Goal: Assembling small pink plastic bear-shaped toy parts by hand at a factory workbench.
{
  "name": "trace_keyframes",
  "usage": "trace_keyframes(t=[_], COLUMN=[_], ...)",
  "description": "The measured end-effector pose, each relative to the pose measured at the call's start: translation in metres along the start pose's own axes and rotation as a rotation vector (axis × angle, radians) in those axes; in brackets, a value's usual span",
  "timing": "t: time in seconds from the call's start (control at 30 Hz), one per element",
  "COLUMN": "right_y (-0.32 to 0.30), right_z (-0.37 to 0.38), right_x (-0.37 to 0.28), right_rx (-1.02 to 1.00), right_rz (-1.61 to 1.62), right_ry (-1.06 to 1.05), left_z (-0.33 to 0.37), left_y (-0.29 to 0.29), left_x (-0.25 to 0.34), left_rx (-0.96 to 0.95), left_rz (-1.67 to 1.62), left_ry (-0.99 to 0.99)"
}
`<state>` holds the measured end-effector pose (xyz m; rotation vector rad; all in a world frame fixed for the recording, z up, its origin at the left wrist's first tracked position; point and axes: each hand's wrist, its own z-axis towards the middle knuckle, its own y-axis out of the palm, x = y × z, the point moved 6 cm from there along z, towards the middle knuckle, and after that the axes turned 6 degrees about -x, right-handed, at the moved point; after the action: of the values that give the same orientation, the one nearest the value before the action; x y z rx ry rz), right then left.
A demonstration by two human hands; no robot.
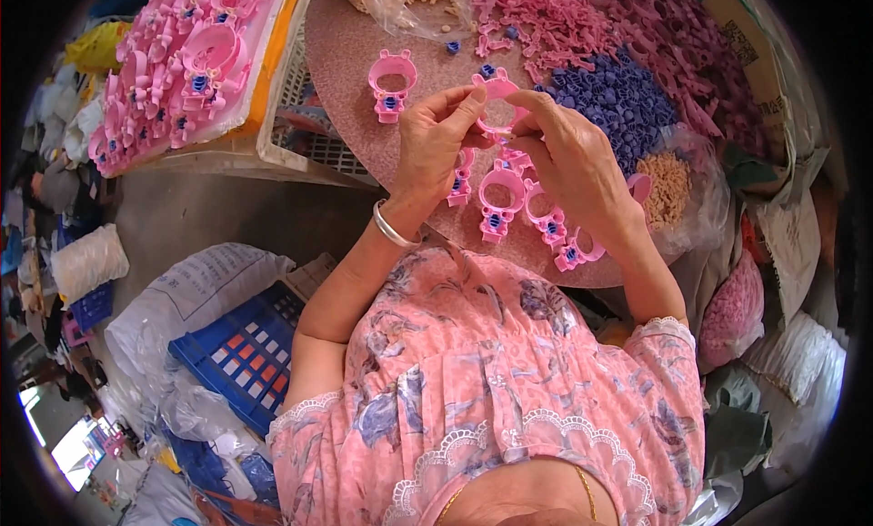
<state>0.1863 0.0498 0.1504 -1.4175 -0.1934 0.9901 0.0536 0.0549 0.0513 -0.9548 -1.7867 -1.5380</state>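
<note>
My left hand [435, 140] and my right hand [564, 153] both pinch one pink ring-shaped plastic toy piece [498, 97] above a round speckled table [350, 62]. A silver bangle [391, 226] circles my left wrist. Below my hands lie several finished pink pieces with blue centres [509, 208]. One more finished piece [391, 82] lies alone to the left. A heap of small purple parts [618, 94] and a heap of pink parts [582, 17] sit just beyond my right hand.
A white crate [273, 117] at the left carries a tray piled with finished pink pieces [177, 67]. A clear bag of tan bits [671, 185] lies at the table's right edge. A blue crate [241, 353] and white sacks [182, 290] stand on the floor, lower left.
</note>
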Motion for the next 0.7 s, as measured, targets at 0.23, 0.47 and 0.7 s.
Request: trace_keyframes(t=[0.23, 0.47, 0.7], right_y=[-0.011, -0.003, 0.001], right_z=[-0.003, -0.003, -0.001], right_x=[0.01, 0.009, 0.007], right_rx=[-0.002, -0.024, -0.004], right_rz=[-0.066, -0.15, -0.164], right_ry=[0.129, 0.054, 0.12], left_z=[-0.004, -0.01, -0.016], left_y=[-0.004, 0.004, 0.007], left_x=[0.002, 0.009, 0.019], left_rx=[0.054, 0.005, 0.044], left_rz=[-0.022, 0.137, 0.401], left_ry=[0.018, 0.093, 0.231])
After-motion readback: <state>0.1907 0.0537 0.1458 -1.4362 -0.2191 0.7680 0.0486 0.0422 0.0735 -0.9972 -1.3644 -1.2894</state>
